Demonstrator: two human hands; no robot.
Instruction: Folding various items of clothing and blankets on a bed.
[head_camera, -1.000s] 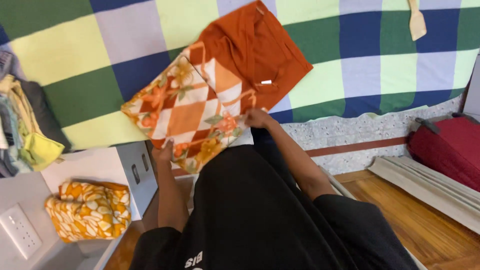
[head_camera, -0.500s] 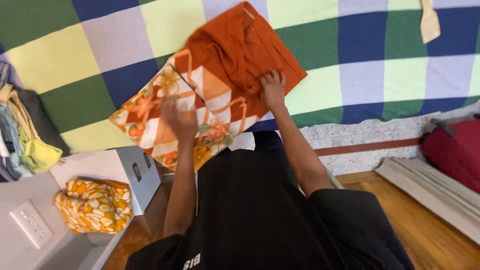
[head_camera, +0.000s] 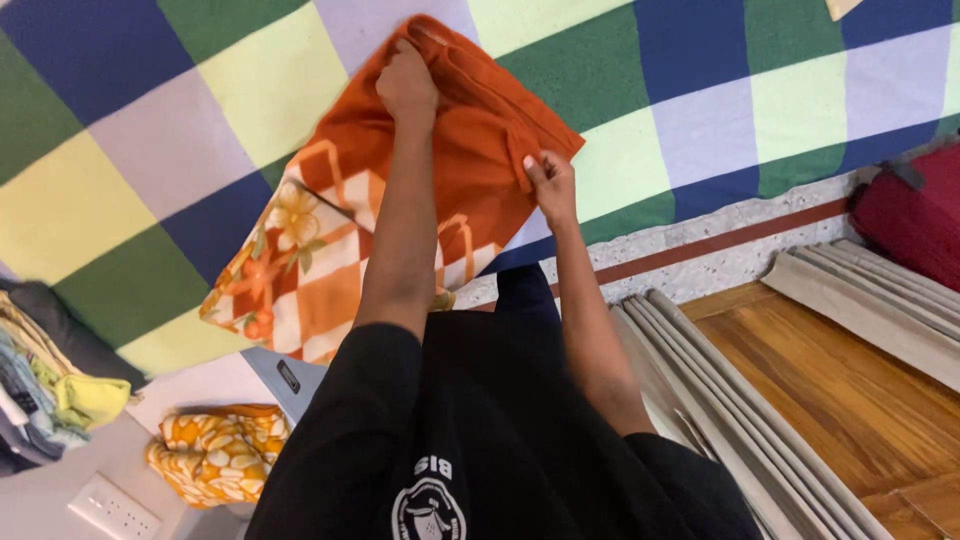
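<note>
A: Where's the garment (head_camera: 400, 215) & which way does it run?

B: Flat on the checked blanket (head_camera: 150, 170), near its front edge. Long axis is diagonal: plain rust end points up-right, away from the person; the floral/diamond-print end points down-left, toward the white cabinet (head_camera: 200, 385).

A: Hands?

B: Left hand (head_camera: 408, 85) is at the far top corner, fingers curled shut on the rust cloth. Right hand (head_camera: 552, 185) is at the right edge, pinching a fold of the same cloth between thumb & fingers. Both arms stretched out over it.

A: Surface, room?

B: Blanket has big squares: blue, green, yellow, lilac. Below it a speckled ledge w/ a red stripe, then wood floor (head_camera: 850, 390). Pale folded slats (head_camera: 700, 400) lie on the floor, a red suitcase (head_camera: 915, 215) at far right. Bottom-left: an orange flowered bundle (head_camera: 215, 455) on the cabinet, a clothes pile (head_camera: 50, 390) just beside it.
</note>
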